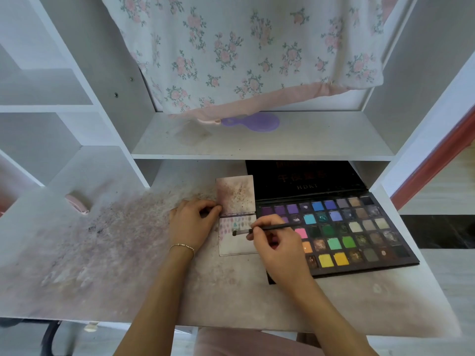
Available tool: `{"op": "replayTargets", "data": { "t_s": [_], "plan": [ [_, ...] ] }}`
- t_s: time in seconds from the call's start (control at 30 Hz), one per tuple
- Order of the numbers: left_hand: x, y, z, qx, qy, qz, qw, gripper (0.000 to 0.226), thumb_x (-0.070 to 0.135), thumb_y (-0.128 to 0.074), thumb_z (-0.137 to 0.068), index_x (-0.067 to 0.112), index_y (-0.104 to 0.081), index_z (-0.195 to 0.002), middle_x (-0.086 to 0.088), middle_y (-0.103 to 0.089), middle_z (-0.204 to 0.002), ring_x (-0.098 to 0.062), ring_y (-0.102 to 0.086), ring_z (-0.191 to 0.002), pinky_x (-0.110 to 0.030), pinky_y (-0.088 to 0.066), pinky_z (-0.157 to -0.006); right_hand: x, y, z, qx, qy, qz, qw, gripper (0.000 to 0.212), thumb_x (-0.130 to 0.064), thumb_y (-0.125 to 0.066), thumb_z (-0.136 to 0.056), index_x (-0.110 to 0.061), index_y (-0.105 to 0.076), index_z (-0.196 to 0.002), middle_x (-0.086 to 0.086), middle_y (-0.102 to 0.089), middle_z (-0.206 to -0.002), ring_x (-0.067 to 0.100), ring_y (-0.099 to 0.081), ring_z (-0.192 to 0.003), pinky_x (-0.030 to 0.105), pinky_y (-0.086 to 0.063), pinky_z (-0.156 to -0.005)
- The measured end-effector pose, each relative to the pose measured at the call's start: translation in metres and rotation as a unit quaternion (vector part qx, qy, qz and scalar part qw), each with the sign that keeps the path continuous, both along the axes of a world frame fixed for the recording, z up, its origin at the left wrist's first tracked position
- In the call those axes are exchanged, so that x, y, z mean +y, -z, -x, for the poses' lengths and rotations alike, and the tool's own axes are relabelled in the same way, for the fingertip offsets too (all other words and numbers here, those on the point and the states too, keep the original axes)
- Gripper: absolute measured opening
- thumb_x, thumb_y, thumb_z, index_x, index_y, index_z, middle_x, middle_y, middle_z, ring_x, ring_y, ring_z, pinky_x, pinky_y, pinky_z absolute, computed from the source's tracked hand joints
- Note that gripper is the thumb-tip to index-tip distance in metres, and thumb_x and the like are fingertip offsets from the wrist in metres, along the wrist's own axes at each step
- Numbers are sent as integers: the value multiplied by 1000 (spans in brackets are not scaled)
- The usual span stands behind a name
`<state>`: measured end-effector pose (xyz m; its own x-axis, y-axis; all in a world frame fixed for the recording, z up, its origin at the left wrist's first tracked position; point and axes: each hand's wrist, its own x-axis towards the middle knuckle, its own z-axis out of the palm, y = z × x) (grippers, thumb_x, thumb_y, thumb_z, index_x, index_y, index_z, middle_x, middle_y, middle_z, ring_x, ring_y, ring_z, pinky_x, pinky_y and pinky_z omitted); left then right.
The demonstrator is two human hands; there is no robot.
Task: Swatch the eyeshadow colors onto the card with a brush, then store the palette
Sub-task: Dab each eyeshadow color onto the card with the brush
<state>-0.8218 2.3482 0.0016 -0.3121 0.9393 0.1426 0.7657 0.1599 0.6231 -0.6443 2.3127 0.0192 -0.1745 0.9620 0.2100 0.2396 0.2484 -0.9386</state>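
Black plastic forms the palette (pixel 341 227), which lies open on the desk (pixel 128 253) to your right, its lid (pixel 303 179) leaning back under the shelf (pixel 257 140). The pans run in rows of purple, blue, green, yellow and brown shades.

Your right hand (pixel 277 249) pinches the brush (pixel 264 229) between thumb and curled fingers. The handle runs to the right over the palette's left pans; the bristle tip points left and rests on the card (pixel 237 242).

The card lies just left of the palette, touching its edge. It is a folded white card opened flat: the far panel is stained pinkish-brown, the near panel carries small pink and teal swatches along its upper part.

Your left hand (pixel 192 222) rests on the desk at the card's left edge, fingers curled, fingertips pressing the fold line. Whether it pinches the card or only steadies it cannot be told. A thin bracelet (pixel 182 246) sits on that wrist.

Pink and grey powder stains cover the desk surface. A pink clip (pixel 77 202) lies at far left. A purple mirror (pixel 254 122) lies on the shelf, partly under the floral cloth (pixel 244 47).
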Motion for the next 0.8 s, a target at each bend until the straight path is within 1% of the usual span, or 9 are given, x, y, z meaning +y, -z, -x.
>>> {"op": "replayTargets", "data": {
  "t_s": [0.03, 0.13, 0.23, 0.4, 0.53, 0.63, 0.8],
  "plan": [
    [0, 0, 0, 4, 0, 2, 1000, 13, 33, -63, -83, 27, -73, -89, 5, -69, -92, -21, -59, -94, -44, -44, -87, 1, 1, 5, -5, -4, 4, 1000, 27, -8, -56, -86, -34, -53, -79, -2, -65, -73, 14, -62, -70, 26, -51, -59],
    [0, 0, 0, 7, 2, 4, 1000, 13, 33, -62, -84, 27, -72, -90, 5, -70, -92, -20, -59, -95, -44, -43, -88, 5, 5, 13, -30, -6, 10, 999, 25, -10, -57, -85, -33, -51, -77, -1, -65, -75, 7, -58, -68, 17, -44, -56],
    [0, 0, 0, 5, 5, 4, 1000, 14, 34, -62, -84, 27, -72, -91, 5, -70, -93, -19, -59, -95, -44, -43, -89, 7, 9, 15, -48, -5, 18, 999, 21, -12, -57, -85, -31, -51, -77, -4, -63, -76, 3, -54, -70, 14, -43, -59],
    [0, 0, 0, 11, 1, 5, 1000, 15, 35, -61, -85, 28, -72, -92, 5, -69, -95, -19, -57, -97, -42, -40, -91, 7, 11, 15, -58, -10, 20, 998, 20, -13, -57, -85, -30, -51, -77, -3, -64, -77, 3, -55, -73, 13, -43, -61],
    [0, 0, 0, 10, 1, 5, 1000, 15, 35, -60, -85, 28, -72, -92, 5, -69, -95, -19, -57, -96, -42, -40, -91, 7, 10, 15, -62, -17, 18, 998, 25, -13, -57, -85, -35, -49, -76, -3, -65, -77, 2, -56, -75, 11, -43, -63],
    [0, 1, -1, 11, -3, 5, 1000, 15, 35, -60, -85, 29, -71, -92, 6, -68, -95, -19, -55, -97, -40, -38, -91, 7, 10, 16, -64, -18, 17, 998, 24, -12, -57, -85, -33, -50, -76, -3, -65, -77, 2, -56, -75, 11, -43, -63],
    [0, 1, -1, 9, -7, 0, 1000, 14, 35, -60, -85, 29, -71, -91, 6, -67, -94, -19, -54, -97, -36, -35, -90, 8, 12, 15, -72, -20, 17, 997, 20, -12, -57, -85, -29, -51, -77, -11, -59, -73, -4, -53, -74, 9, -41, -64]
  ]
}}
